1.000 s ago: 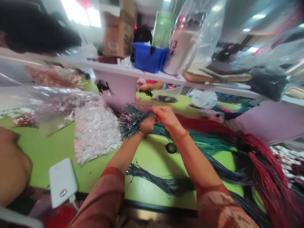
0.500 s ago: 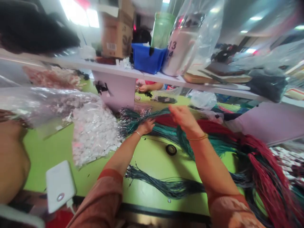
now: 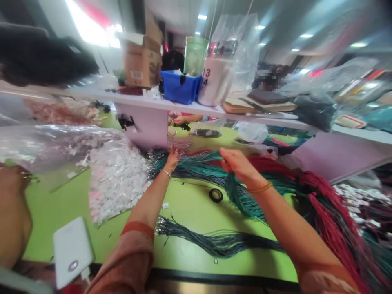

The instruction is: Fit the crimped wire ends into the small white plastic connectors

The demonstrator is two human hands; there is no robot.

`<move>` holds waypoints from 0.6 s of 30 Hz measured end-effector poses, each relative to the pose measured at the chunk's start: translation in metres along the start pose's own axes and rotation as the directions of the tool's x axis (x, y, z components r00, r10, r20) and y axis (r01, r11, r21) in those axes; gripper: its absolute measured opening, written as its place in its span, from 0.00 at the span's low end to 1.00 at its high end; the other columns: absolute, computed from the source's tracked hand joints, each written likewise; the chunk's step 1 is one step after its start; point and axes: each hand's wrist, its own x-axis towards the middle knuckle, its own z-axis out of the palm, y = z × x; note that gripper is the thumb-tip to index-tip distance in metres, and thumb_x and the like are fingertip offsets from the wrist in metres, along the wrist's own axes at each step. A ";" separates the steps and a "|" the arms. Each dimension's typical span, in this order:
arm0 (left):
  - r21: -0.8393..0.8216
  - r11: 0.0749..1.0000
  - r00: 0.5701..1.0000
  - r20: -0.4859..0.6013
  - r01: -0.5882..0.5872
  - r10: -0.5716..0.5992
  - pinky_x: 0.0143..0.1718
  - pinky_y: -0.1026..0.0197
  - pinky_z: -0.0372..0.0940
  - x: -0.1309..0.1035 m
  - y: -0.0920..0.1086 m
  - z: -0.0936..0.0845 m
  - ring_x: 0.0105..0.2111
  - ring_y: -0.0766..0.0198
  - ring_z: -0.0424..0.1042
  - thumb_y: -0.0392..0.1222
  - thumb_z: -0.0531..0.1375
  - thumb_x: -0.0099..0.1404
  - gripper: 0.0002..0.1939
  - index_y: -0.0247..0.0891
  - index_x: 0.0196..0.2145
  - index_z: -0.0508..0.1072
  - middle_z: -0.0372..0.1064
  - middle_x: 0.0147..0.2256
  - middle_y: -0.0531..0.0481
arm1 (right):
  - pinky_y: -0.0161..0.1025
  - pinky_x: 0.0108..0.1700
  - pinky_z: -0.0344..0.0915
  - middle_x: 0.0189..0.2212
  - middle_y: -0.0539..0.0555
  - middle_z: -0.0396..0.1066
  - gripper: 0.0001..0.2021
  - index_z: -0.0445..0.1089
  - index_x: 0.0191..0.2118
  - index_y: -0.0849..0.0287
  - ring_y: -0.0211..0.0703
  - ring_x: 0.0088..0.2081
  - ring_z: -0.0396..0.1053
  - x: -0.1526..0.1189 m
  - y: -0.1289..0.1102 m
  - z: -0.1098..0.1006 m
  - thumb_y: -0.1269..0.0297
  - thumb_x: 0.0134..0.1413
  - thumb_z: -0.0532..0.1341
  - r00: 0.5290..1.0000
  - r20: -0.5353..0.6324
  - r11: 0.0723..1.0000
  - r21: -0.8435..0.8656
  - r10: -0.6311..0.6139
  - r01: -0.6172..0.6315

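We record that the two hands, close together a second ago, are now well apart: the right hand (image 3: pixel 236 161) has drawn away to the right and the left hand (image 3: pixel 173 157) has gone over toward the bright-tipped ends of the strands. The right hand is closed on a bunch of green strands (image 3: pixel 239 198), part of which hangs in a loop below the fist, above the tabletop (image 3: pixel 190 208). The left hand reaches in among the strands near their tips (image 3: pixel 155 158), fingers raised; we cannot tell whether it grips any of them. In our judgement, the wider spacing means that the held bunch is partly drawn out from the rest, though its far end appears mixed with its neighbours. The remaining green lengths run rightward beneath the right hand, alongside red strands (image 3: pixel 326 200), which spill toward the right edge. Nearer the wearer, we note a separate dark bundle (image 3: pixel 214 243) lying untouched, its tipped ends to the left, and a black tape roll (image 3: pixel 217 200) between it and the green strands. To the left lie a clear bag of small white pieces (image 3: pixel 118 181) and a white device (image 3: pixel 73 249); beyond, under the shelf (image 3: pixel 183 108), we observe a co-worker's hand (image 3: pixel 180 119)
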 end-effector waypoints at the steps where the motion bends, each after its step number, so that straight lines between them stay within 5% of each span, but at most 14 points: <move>1: -0.039 0.999 0.999 -0.008 0.032 -0.032 0.50 0.53 0.66 0.001 0.003 -0.001 0.45 0.64 0.72 0.50 0.47 0.70 0.22 0.37 0.56 0.62 0.72 0.46 0.41 | 0.31 0.18 0.43 0.14 0.43 0.48 0.29 0.52 0.21 0.56 0.28 0.16 0.44 -0.006 -0.002 -0.005 0.33 0.47 0.57 0.999 -0.028 1.000 0.002 -0.025 0.025; 5: -0.172 0.975 0.989 0.050 0.143 -0.136 0.47 0.52 0.68 0.002 0.035 -0.013 0.41 0.59 0.74 0.60 0.45 0.68 0.28 0.33 0.47 0.69 0.74 0.41 0.39 | 0.31 0.18 0.42 0.14 0.43 0.48 0.30 0.51 0.21 0.56 0.30 0.16 0.45 -0.033 -0.004 -0.019 0.32 0.47 0.56 0.996 -0.088 0.997 -0.074 -0.018 0.012; 8: -0.188 0.980 0.992 0.102 -0.059 0.079 0.49 0.50 0.66 -0.013 0.081 -0.028 0.46 0.54 0.72 0.65 0.44 0.66 0.34 0.33 0.49 0.70 0.72 0.45 0.38 | 0.32 0.19 0.45 0.14 0.44 0.48 0.29 0.50 0.21 0.56 0.30 0.17 0.45 -0.046 0.000 -0.013 0.32 0.50 0.53 0.995 -0.086 0.991 -0.134 -0.040 0.028; 11: 0.118 0.924 0.904 0.282 -0.364 0.321 0.54 0.49 0.61 -0.055 0.129 -0.030 0.54 0.51 0.66 0.62 0.51 0.65 0.31 0.35 0.54 0.67 0.69 0.49 0.41 | 0.33 0.23 0.49 0.16 0.46 0.50 0.29 0.51 0.20 0.57 0.32 0.20 0.48 -0.055 -0.003 0.006 0.34 0.54 0.50 0.984 -0.023 0.949 -0.270 -0.175 0.163; 14: 0.401 0.761 0.803 0.539 -0.509 0.253 0.52 0.49 0.60 -0.110 0.162 -0.013 0.53 0.50 0.66 0.53 0.57 0.63 0.23 0.37 0.51 0.71 0.70 0.47 0.42 | 0.33 0.26 0.50 0.18 0.47 0.54 0.28 0.56 0.20 0.59 0.33 0.23 0.51 -0.065 -0.015 0.022 0.38 0.57 0.48 0.954 0.103 0.884 -0.358 -0.282 0.300; 18: 0.480 0.637 0.670 0.738 -0.604 0.079 0.40 0.60 0.62 -0.157 0.182 -0.003 0.34 0.62 0.69 0.41 0.57 0.61 0.08 0.36 0.35 0.74 0.71 0.31 0.51 | 0.32 0.28 0.53 0.22 0.47 0.59 0.21 0.63 0.28 0.60 0.34 0.25 0.55 -0.082 -0.010 0.029 0.44 0.58 0.53 0.918 0.298 0.889 -0.297 -0.260 0.348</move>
